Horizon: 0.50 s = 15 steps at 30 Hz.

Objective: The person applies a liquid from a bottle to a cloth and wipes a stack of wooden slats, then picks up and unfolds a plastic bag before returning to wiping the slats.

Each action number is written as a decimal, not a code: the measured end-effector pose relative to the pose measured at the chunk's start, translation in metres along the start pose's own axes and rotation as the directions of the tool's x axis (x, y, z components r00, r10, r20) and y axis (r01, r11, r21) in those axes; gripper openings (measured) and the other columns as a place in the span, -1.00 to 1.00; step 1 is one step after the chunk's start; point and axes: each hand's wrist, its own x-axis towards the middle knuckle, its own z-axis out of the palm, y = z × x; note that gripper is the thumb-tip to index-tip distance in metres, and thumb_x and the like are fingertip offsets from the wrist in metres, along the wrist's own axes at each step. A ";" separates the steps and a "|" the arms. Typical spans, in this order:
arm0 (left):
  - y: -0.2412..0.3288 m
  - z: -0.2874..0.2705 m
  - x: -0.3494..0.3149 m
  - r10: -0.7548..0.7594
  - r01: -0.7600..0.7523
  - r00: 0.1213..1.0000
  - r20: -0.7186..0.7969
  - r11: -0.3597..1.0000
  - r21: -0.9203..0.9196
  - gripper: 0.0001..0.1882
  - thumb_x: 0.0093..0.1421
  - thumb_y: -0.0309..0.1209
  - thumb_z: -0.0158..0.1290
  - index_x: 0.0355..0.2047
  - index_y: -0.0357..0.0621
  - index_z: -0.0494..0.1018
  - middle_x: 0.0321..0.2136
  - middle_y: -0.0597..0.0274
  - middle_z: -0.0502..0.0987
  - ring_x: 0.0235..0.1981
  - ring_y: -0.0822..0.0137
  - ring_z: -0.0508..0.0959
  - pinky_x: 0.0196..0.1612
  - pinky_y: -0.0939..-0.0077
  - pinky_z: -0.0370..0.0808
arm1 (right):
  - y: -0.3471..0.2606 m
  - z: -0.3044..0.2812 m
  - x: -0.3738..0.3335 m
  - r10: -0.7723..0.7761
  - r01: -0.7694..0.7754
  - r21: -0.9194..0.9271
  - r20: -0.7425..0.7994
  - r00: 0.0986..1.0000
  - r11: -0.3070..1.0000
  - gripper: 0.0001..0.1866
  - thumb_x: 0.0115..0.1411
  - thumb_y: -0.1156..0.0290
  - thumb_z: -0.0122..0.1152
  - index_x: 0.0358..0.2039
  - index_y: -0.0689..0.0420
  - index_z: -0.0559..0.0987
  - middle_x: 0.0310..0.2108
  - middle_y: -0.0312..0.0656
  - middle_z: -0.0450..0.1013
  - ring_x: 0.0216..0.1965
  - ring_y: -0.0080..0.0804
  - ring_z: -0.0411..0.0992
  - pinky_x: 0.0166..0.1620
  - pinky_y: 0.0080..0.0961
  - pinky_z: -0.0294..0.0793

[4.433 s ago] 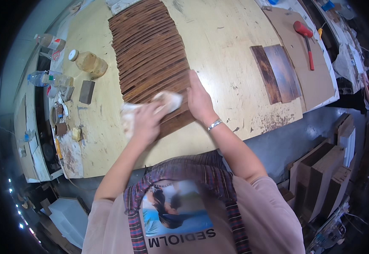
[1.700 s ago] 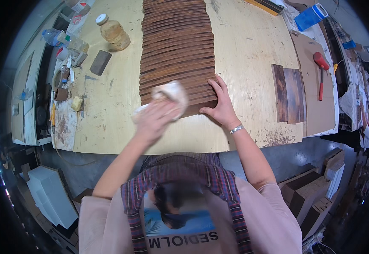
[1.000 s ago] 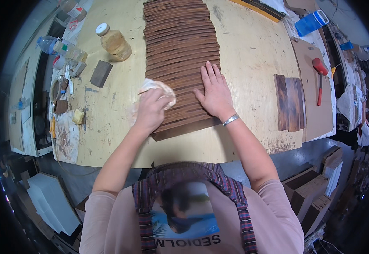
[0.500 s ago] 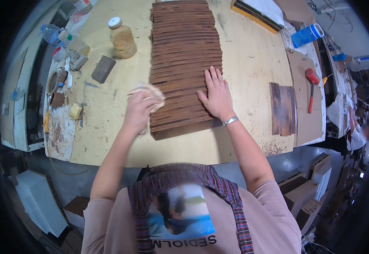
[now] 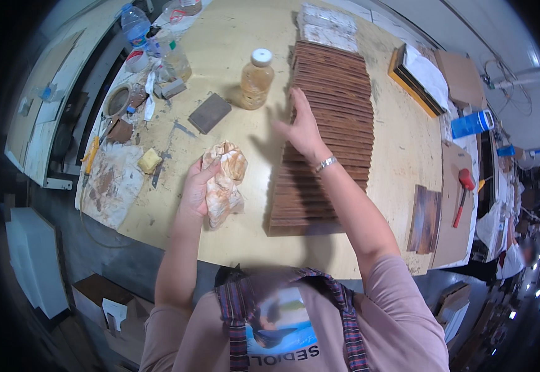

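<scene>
My left hand grips a crumpled cloth with brown stains, held over the worktable left of the wooden strips. A long row of dark brown wooden strips, packed edge to edge, runs away from me across the table. Over its left edge my right hand is raised with fingers apart, holding nothing. Beyond that hand, to the left, stands a clear bottle with a white cap and murky yellowish contents. A dark flat block lies between the bottle and the cloth.
Plastic bottles, a tape roll, a yellowish sponge and a stained sheet crowd the table's left side. To the right are dark wooden boards, a red mallet and a blue bottle. A white-wrapped bundle lies beyond the strips.
The view has turned, shifting the table's contents rightward. My left hand has drawn the cloth away from the strips. My right hand has left the strips' right side and moved over their left edge.
</scene>
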 end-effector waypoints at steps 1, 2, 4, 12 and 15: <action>0.002 -0.003 0.003 -0.026 0.023 0.999 -0.031 0.994 -0.107 -0.61 0.27 -0.47 0.03 0.10 -0.30 0.34 -0.02 0.08 0.51 -0.01 0.18 0.54 0.03 0.25 0.54 | 0.000 0.009 0.021 0.032 -0.031 0.111 -0.001 1.000 0.993 0.02 -0.02 0.32 0.42 0.36 0.24 0.02 0.41 0.13 -0.15 0.43 -0.08 -0.15 0.38 -0.26 -0.04; 0.004 -0.003 0.004 -0.036 0.028 0.998 -0.045 0.986 -0.163 -0.61 0.28 -0.47 0.03 0.10 -0.29 0.34 -0.02 0.09 0.51 -0.01 0.18 0.55 0.03 0.25 0.54 | 0.001 0.018 0.039 0.065 -0.064 0.220 0.002 0.998 0.973 0.06 -0.04 0.34 0.44 0.37 0.24 -0.01 0.41 0.14 -0.17 0.44 -0.12 -0.17 0.39 -0.27 -0.04; 0.009 -0.005 0.005 -0.055 0.034 0.996 -0.066 0.959 -0.280 -0.62 0.28 -0.47 0.03 0.09 -0.27 0.35 -0.02 0.10 0.51 -0.02 0.19 0.55 0.03 0.24 0.54 | -0.007 0.034 0.069 0.106 -0.095 0.332 -0.015 0.994 0.939 -0.04 -0.08 0.38 0.49 0.27 0.27 0.13 0.26 0.09 0.15 0.30 -0.19 0.14 0.29 -0.30 0.18; 0.003 -0.020 0.020 0.103 -0.138 0.980 -0.171 0.968 -0.209 -0.61 0.31 -0.36 0.01 0.12 -0.19 0.34 0.01 0.12 0.50 -0.01 0.21 0.54 0.04 0.21 0.52 | -0.039 0.061 0.097 -0.104 0.105 -0.018 0.036 0.994 0.994 -0.21 -0.23 0.29 0.56 -0.02 0.31 0.34 -0.08 0.06 0.42 -0.03 -0.18 0.44 0.06 -0.39 0.41; 0.005 -0.019 0.023 0.036 -0.087 0.987 -0.157 0.939 -0.332 -0.60 0.30 -0.38 0.02 0.12 -0.20 0.33 0.00 0.12 0.50 -0.02 0.21 0.55 0.05 0.23 0.52 | -0.036 0.058 0.088 -0.076 0.078 -0.039 0.051 0.996 0.996 -0.15 -0.18 0.27 0.56 0.07 0.29 0.30 0.00 0.03 0.40 0.03 -0.21 0.41 0.11 -0.39 0.39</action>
